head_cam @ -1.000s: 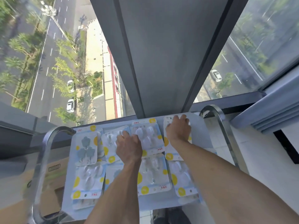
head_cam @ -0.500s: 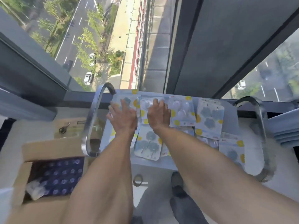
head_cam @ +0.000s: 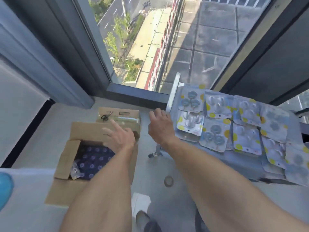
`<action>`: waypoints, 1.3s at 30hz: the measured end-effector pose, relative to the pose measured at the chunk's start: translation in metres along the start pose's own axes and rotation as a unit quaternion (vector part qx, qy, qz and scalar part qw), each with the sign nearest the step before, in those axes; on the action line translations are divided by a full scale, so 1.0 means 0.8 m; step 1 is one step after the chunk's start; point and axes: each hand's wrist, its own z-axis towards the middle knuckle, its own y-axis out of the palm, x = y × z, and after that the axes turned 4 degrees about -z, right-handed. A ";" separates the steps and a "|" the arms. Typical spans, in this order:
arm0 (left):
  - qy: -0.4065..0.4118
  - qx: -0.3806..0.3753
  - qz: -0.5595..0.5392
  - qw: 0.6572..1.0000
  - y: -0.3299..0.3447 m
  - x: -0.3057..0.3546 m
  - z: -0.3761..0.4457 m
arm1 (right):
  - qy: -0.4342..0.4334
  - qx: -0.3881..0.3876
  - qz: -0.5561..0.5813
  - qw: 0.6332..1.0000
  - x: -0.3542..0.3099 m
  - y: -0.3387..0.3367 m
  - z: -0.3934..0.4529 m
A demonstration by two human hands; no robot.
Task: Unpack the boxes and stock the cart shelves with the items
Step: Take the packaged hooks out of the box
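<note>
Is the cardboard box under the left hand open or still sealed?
Open. The cardboard box has its flaps folded outward, exposing dark blue patterned packs inside. The left hand hovers over it, empty.

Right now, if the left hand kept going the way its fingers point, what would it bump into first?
Probably the closed cardboard box behind the open box. The left hand points up-left over the open box's back flap, toward the scissors lying there. Depth is unclear.

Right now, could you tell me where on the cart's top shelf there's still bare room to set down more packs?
The cart shelf is crowded: hook packs cover it from the window edge to the near edge, some overlapping. Only a bare strip shows along the near edge, below the packs. The floor between the open box and the cart is bare except a tape roll.
</note>
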 end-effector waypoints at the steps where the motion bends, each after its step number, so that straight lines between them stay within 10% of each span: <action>1: -0.011 -0.014 0.025 1.000 -0.005 -0.029 0.009 | 0.012 -0.025 -0.004 1.000 -0.028 0.007 -0.001; 12: -0.122 -0.176 0.072 0.974 0.012 -0.259 0.129 | 0.078 -0.272 0.016 0.959 -0.202 0.190 -0.018; 26: -0.211 -0.259 0.035 0.942 0.215 -0.369 0.328 | 0.092 -0.398 0.017 0.912 -0.291 0.484 0.022; 39: -0.026 -0.182 0.047 0.982 0.312 -0.452 0.419 | 0.195 -0.397 0.032 0.897 -0.334 0.618 0.014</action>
